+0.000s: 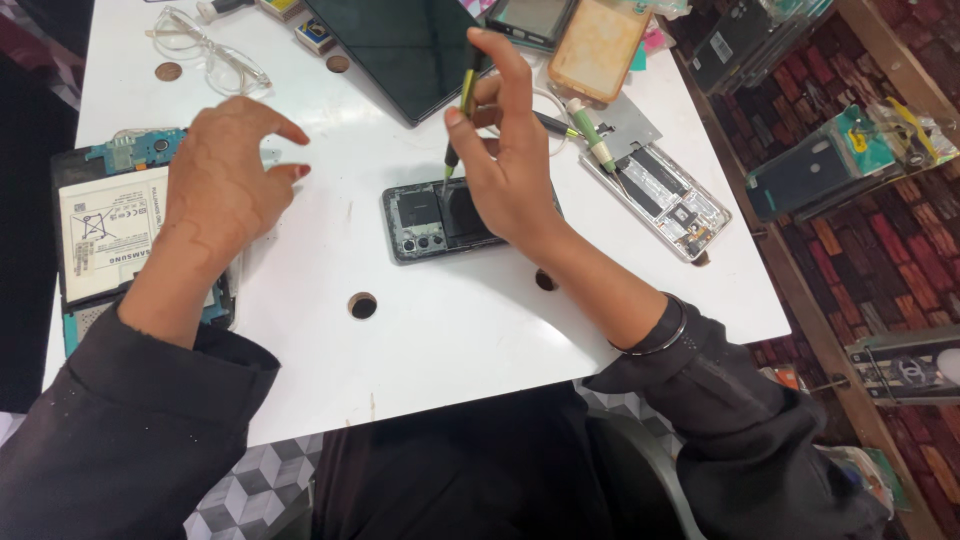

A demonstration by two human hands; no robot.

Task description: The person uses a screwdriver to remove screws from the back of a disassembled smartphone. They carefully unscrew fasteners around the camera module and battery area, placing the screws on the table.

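Currently: right hand point(505, 160) has its fingers pinched narrow on a thin yellow-and-black screwdriver point(462, 110), held nearly upright, tip down at the top edge of the opened phone point(435, 220). That phone lies back-off at the middle of the white counter point(450, 340), camera cluster toward the near-left corner. Left hand point(225, 180) hovers above the counter left of the phone, fingers spread wide and curled, holding nothing.

Under the left wrist, at the left edge: an opened tablet point(105, 235) with a blue frame and a large white rectangular battery label bearing black print and symbols. Far middle: a dark glass panel point(400, 45), lying angled. Right of the right hand: a second opened phone point(665, 200), silver-framed, with a green-handled tool point(590, 135) just beside it. Far right: an orange phone case point(597, 45). Far left: clear glasses point(210, 50). Off the counter at right, packaged phone covers in clear sleeves with small white labels point(810, 170).
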